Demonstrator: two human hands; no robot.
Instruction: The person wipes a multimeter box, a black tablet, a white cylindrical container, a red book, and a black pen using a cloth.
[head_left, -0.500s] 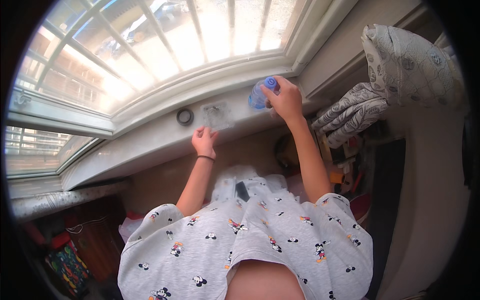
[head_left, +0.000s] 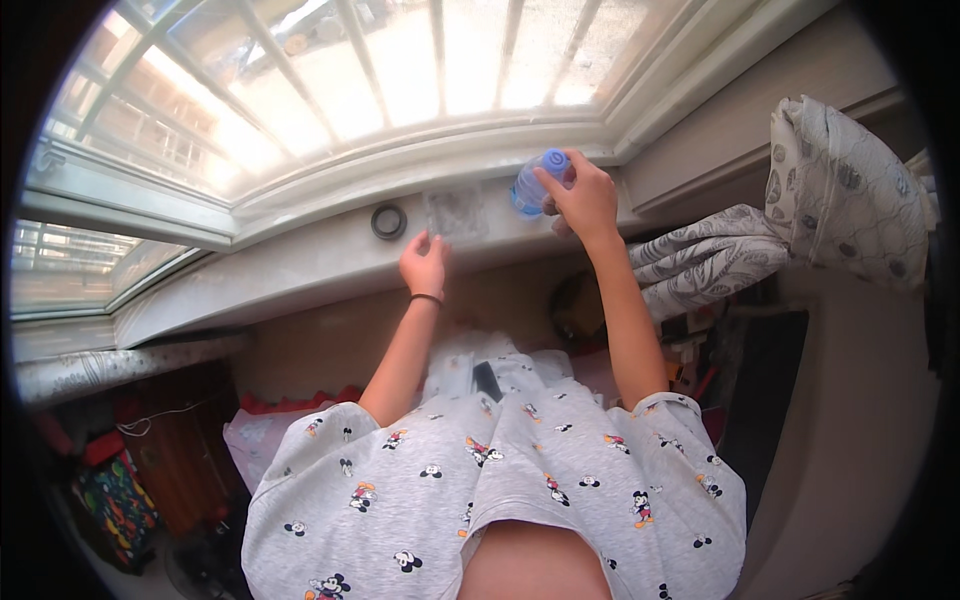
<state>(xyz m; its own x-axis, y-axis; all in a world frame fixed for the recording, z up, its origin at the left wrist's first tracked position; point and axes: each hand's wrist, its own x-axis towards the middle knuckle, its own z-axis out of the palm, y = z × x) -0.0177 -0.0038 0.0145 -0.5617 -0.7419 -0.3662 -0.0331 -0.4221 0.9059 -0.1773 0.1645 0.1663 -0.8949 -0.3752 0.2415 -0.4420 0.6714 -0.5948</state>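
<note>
A clear plastic bottle (head_left: 531, 190) with a blue cap and blue label is over the right part of the window sill. My right hand (head_left: 588, 203) grips it near the top from the right side, the bottle leaning a little. My left hand (head_left: 424, 265) is at the sill's front edge, fingers curled in a pinch. Its fingertips are by the near left corner of a flat, see-through plastic piece (head_left: 456, 212) lying on the sill. Anything between those fingers is too small to make out. A dark round ring (head_left: 388, 222) lies just left of the plastic piece.
A bright barred window (head_left: 400, 70) rises behind the white sill (head_left: 290, 250). Bundled patterned curtains (head_left: 715, 245) hang at the right. Below left stand a brown wooden cabinet (head_left: 175, 470) and a colourful patterned bag (head_left: 115, 500). A dark panel (head_left: 760, 390) stands at the lower right.
The whole view has shifted slightly. My right hand keeps its grip on the bottle, and my left hand stays by the plastic piece with its fingers curled.
</note>
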